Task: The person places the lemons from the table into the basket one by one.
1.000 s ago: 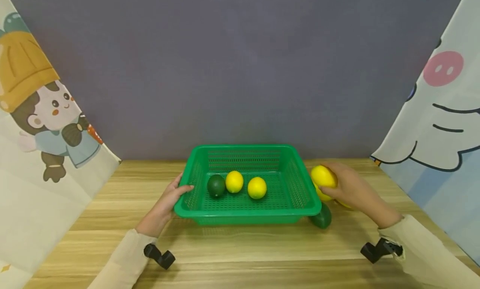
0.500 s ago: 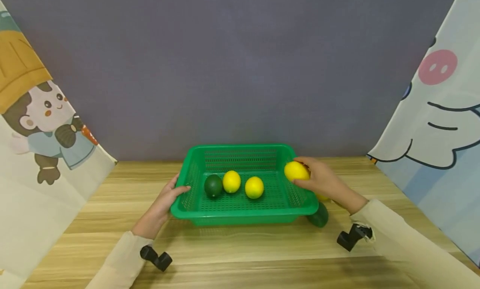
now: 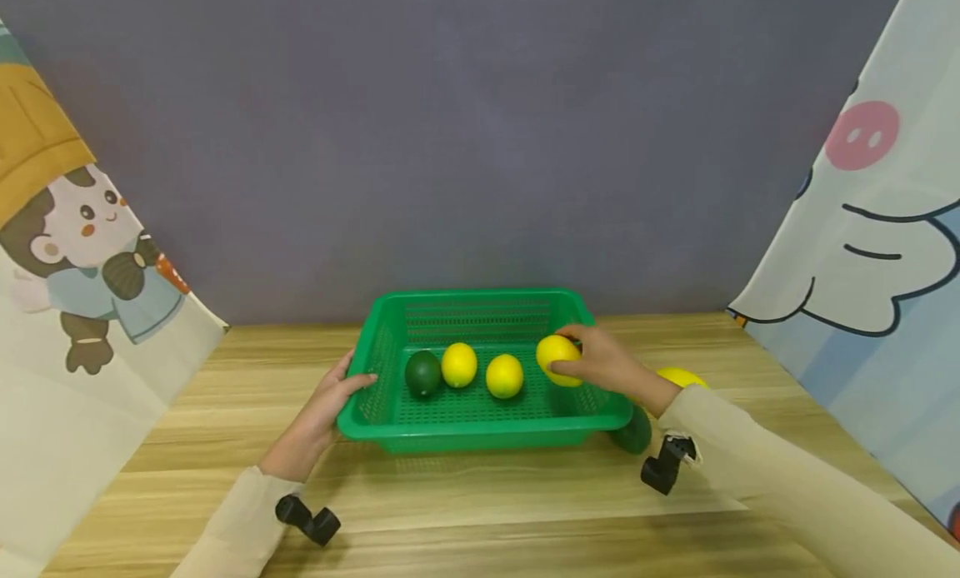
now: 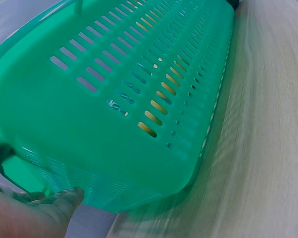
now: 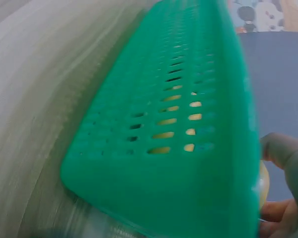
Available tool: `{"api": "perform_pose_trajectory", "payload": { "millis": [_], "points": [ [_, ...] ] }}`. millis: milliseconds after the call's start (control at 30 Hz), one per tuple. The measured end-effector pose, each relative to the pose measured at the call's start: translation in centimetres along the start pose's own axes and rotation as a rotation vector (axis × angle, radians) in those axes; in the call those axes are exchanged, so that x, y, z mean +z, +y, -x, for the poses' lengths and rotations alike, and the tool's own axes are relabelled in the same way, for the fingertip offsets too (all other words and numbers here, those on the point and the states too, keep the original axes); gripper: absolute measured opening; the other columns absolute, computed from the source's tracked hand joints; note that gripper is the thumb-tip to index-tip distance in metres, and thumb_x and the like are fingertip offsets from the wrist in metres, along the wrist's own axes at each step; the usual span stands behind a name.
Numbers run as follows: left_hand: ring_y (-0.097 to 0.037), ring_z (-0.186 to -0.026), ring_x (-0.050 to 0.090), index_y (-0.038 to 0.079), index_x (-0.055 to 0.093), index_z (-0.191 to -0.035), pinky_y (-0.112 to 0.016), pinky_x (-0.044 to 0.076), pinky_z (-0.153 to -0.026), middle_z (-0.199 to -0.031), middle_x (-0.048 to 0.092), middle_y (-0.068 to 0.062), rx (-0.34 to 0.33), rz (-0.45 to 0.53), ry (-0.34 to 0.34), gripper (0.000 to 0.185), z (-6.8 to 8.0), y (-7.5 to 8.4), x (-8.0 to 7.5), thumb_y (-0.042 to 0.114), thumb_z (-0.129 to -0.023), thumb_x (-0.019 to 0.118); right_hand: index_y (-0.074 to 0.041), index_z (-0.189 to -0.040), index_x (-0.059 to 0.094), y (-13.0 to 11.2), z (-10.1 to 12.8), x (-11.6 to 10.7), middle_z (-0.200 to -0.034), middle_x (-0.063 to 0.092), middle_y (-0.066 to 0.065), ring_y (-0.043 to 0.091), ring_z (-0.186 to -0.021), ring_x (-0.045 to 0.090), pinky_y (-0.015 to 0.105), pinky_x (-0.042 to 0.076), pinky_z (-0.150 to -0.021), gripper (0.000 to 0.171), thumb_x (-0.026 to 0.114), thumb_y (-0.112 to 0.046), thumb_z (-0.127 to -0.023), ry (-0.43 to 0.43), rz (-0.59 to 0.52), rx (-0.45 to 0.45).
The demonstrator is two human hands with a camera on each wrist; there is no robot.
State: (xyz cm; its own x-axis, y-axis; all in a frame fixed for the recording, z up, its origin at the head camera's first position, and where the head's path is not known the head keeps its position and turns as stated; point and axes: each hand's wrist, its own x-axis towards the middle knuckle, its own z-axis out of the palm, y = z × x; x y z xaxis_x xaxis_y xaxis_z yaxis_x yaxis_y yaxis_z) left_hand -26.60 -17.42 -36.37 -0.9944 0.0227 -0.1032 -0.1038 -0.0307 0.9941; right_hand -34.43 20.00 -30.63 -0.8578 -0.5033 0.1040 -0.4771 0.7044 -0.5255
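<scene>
I have the right hand (image 3: 609,364) pinching a lemon (image 3: 557,361) over the right end of the green basket (image 3: 480,432), while the left hand (image 3: 330,397) grips its left rim, probably to keep it steady on the bench (image 3: 450,511).

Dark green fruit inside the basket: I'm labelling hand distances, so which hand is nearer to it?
Left. The left hand holds the left rim of the green basket, left of the dark green fruit; the right hand is farther, holding a yellow fruit at the basket's right end.
</scene>
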Motion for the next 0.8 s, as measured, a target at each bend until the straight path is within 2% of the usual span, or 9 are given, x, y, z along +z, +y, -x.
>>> {"api": "perform_pose_trajectory", "payload": {
  "millis": [167,400,667,800],
  "points": [
    [-0.014,-0.091,0.06,0.012,0.005,-0.153,-0.029,0.053,-0.078,-0.133,0.037,-0.023,0.002,-0.002,0.017,0.072,0.2,0.0,-0.1,0.013,-0.095,0.047,0.007,-0.126,0.051,-0.6,-0.3,1.5,-0.108,0.062,0.016,0.018,-0.081,0.057,0.033,0.05,-0.068,0.054,0.069,-0.024,-0.085,-0.067,0.053,0.005],
    [-0.016,-0.092,0.059,0.013,0.006,-0.153,-0.03,0.052,-0.079,-0.133,0.038,-0.023,-0.002,0.002,0.017,0.071,0.4,-0.3,0.0,0.012,-0.095,0.047,0.011,-0.121,0.052,-0.7,-0.4,3.2,-0.098,0.063,0.013,0.016,-0.078,0.055,0.031,0.048,-0.068,0.053,0.071,-0.021,-0.083,-0.161,0.1,-0.02],
    [-0.016,-0.092,0.059,0.014,0.005,-0.153,-0.03,0.052,-0.078,-0.133,0.037,-0.022,0.006,0.01,0.011,0.071,0.2,-0.3,0.1,0.013,-0.096,0.047,0.011,-0.117,0.055,-0.3,-0.5,4.0,-0.093,0.063,0.012,0.016,-0.076,0.054,0.03,0.047,-0.066,0.051,0.072,-0.02,-0.081,-0.184,0.141,-0.038],
    [-0.016,-0.092,0.059,0.014,0.006,-0.153,-0.031,0.053,-0.079,-0.132,0.039,-0.022,0.008,0.014,0.003,0.071,0.2,-0.1,0.1,0.013,-0.096,0.047,0.011,-0.118,0.054,-0.3,-0.5,4.0,-0.096,0.063,0.013,0.018,-0.079,0.054,0.031,0.047,-0.069,0.051,0.072,-0.02,-0.081,-0.2,0.151,-0.032]
  ]
}}
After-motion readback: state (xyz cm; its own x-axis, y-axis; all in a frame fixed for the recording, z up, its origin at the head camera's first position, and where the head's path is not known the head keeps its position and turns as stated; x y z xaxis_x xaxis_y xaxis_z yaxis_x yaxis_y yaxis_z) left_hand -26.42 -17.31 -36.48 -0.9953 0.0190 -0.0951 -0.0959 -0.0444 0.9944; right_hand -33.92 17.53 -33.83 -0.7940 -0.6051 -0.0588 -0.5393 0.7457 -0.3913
